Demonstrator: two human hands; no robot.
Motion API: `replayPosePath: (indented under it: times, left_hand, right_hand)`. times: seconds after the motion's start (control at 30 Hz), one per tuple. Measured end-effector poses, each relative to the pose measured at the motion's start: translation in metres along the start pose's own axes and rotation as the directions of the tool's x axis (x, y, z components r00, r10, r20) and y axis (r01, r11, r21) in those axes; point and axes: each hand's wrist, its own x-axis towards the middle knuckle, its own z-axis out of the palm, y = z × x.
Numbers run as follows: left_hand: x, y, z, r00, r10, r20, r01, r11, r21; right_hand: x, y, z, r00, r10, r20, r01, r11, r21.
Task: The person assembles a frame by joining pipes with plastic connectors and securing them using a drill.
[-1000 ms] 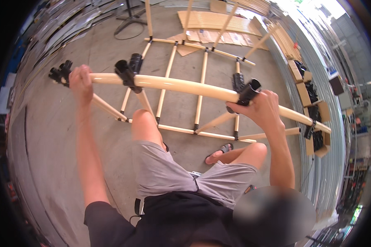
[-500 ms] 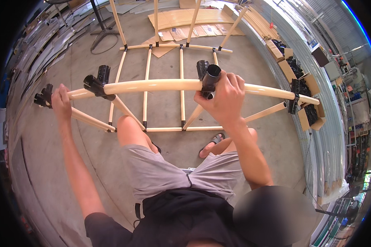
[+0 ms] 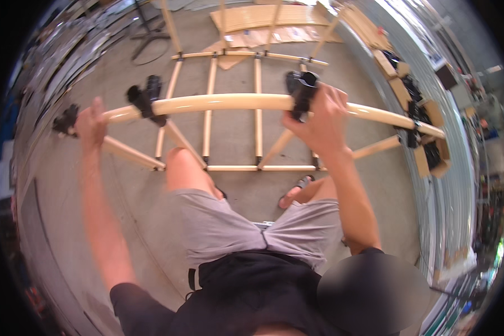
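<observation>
A long cream-coloured pipe [image 3: 224, 102] runs crosswise in front of me, with black pipe joints along it. My left hand [image 3: 91, 124] is closed round its left end, right beside the end joint [image 3: 66, 120]. Another black joint [image 3: 145, 99] sits between my hands. My right hand [image 3: 326, 119] grips a black pipe joint [image 3: 304, 92] right of the middle. Beyond it, the right-end joint [image 3: 413, 127] is close to the tip of a slanting pipe [image 3: 378, 147]; blur hides whether they touch. Slanting pipes run from the raised pipe toward a pipe frame [image 3: 232, 168] below.
The frame's far rail [image 3: 246, 54] has pipes rising from it. Behind lie bundled cream pipes [image 3: 274, 17] on cardboard. To the right, open cartons [image 3: 431, 151] of black joints stand beside long metal profiles [image 3: 456, 213]. Flat sheets [image 3: 67, 61] are piled at the far left.
The whole view has shifted, so the scene sits slightly farther right and higher, and blurs more. Both hands keep their holds on the pipe and the joint.
</observation>
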Motion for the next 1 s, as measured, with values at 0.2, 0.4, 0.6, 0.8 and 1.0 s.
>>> replayPosePath:
  times: [0.2,0.4,0.6,0.8,1.0]
  left_hand:
    - [0.033,0.061,-0.031,0.969,-0.149,0.197,0.184,0.968,-0.172]
    - [0.019,0.032,-0.050,0.938,-0.141,0.317,0.226,0.941,-0.251]
    - [0.027,0.053,-0.023,0.995,-0.079,0.064,0.089,0.980,-0.178]
    - [-0.001,0.025,-0.010,0.981,-0.181,0.062,0.188,0.972,-0.142]
    - [0.010,0.068,-0.080,0.869,-0.388,-0.308,0.147,0.796,-0.588]
  right_hand:
    - [-0.017,0.012,-0.010,0.999,0.046,0.013,-0.044,0.995,-0.092]
    - [-0.006,-0.016,0.000,0.995,0.014,0.096,-0.006,0.997,-0.077]
    - [-0.012,0.006,-0.009,0.993,0.045,0.107,-0.037,0.997,-0.071]
    - [0.006,0.004,-0.014,0.938,0.013,0.346,-0.027,0.999,0.036]
    - [0.008,0.014,-0.038,0.898,-0.040,0.438,-0.034,0.987,0.160]
